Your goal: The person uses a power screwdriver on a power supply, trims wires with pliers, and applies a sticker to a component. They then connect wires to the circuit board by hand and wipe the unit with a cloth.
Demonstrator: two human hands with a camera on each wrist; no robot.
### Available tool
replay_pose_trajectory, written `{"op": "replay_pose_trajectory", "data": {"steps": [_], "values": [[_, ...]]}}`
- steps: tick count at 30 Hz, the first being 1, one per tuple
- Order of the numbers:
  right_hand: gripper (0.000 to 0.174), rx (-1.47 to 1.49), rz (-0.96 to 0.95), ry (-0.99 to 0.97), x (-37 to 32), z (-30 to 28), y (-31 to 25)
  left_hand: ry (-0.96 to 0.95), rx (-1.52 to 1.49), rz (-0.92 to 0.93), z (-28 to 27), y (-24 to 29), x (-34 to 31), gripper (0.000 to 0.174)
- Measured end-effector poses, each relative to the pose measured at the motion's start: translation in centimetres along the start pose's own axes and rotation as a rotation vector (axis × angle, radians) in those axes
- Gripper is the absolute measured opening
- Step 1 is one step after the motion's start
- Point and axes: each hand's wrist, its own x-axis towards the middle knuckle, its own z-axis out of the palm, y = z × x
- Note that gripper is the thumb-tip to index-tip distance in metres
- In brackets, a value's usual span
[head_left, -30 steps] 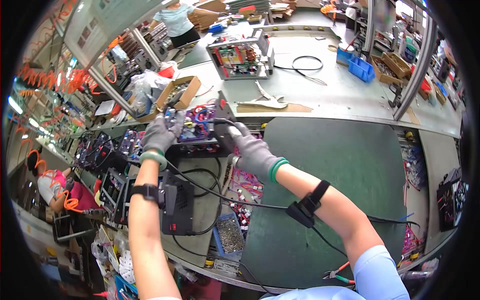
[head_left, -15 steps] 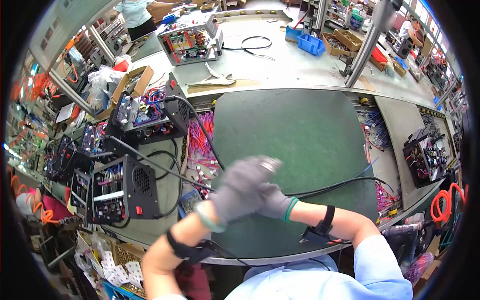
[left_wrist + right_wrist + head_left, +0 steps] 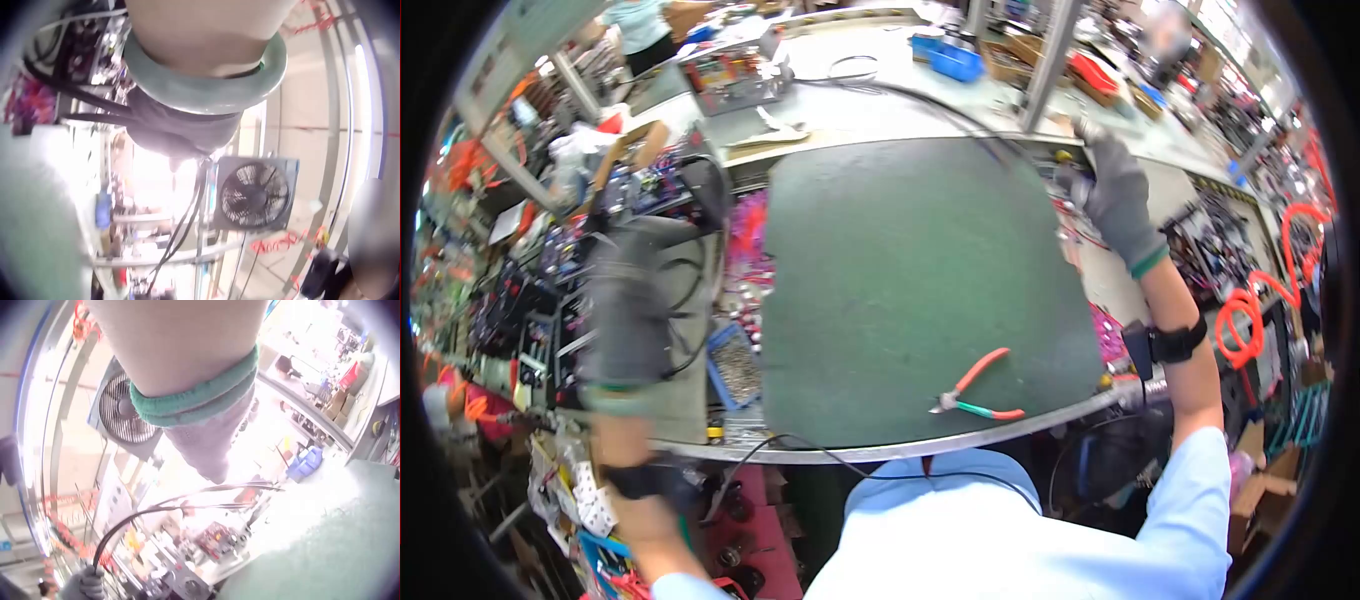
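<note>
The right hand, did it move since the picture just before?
Yes. The right hand moved forward and right: before, over the green mat; now, it shows past the mat's right edge.

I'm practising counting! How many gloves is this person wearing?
2: one on the left hand, one on the right hand, at opposite sides of the green mat. None is hidden.

The person wears a light blue short-sleeved shirt (image 3: pixel 990 545), grey gloves (image 3: pixel 1128 220) on the left hand (image 3: pixel 628 305) and the right hand (image 3: pixel 1115 190), a glossy pale-green bangle (image 3: pixel 194 95), a folded green cuff (image 3: pixel 200 405) at the right wrist, and black forearm straps (image 3: pixel 1182 343) carrying dark devices (image 3: pixel 1139 349).
</note>
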Motion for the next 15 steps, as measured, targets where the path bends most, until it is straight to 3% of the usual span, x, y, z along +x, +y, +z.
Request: {"op": "replay_pose_trajectory", "data": {"steps": [1, 3, 4, 5, 7, 8, 9, 10, 12, 15], "values": [[0.057, -0.002, 0.146, -0.08, 0.4, -2.3, -0.1, 0.072, -0.202, -0.062, -6.8, 0.9, 2.3, 0.033], [0.054, 0.287, 0.359, -0.388, -1.1, -4.5, -1.3, 0.377, -0.174, -0.031, -15.9, 3.0, 5.2, 0.038], [0.055, 0.393, 0.163, -0.397, -2.8, -4.6, -2.6, 0.487, -0.08, 0.005, -19.0, 3.2, 5.2, 0.04], [0.056, 0.495, -0.034, -0.4, -5.3, -4.4, -4.3, 0.447, -0.063, 0.05, -23.4, 2.1, 5.0, 0.037], [0.063, 0.603, -0.044, -0.751, -8.3, -5.5, -9.9, 0.533, 0.064, -0.083, -31.7, -2.3, 4.2, 0.031], [0.07, 0.641, -0.087, -0.757, -11.5, -4.2, -11.9, 0.622, 0.06, -0.107, -33.0, -4.9, 3.4, 0.032], [0.08, 0.539, -0.157, -0.884, -13.6, -3.6, -13.7, 0.506, 0.067, -0.226, -38.6, -8.0, 2.6, 0.027], [0.084, 0.511, -0.116, -0.964, -15.4, -3.5, -15.0, 0.574, 0.183, -0.283, -39.7, -9.6, 1.7, 0.026], [0.072, 0.552, -0.085, -0.785, -19.5, -2.5, -15.4, 0.674, 0.495, -0.374, -40.3, -12.0, 1.0, 0.025], [0.051, 0.544, 0.026, -0.743, -21.7, -2.0, -13.9, 0.75, 1.052, -0.435, -37.5, -11.9, 0.3, 0.024]]}}
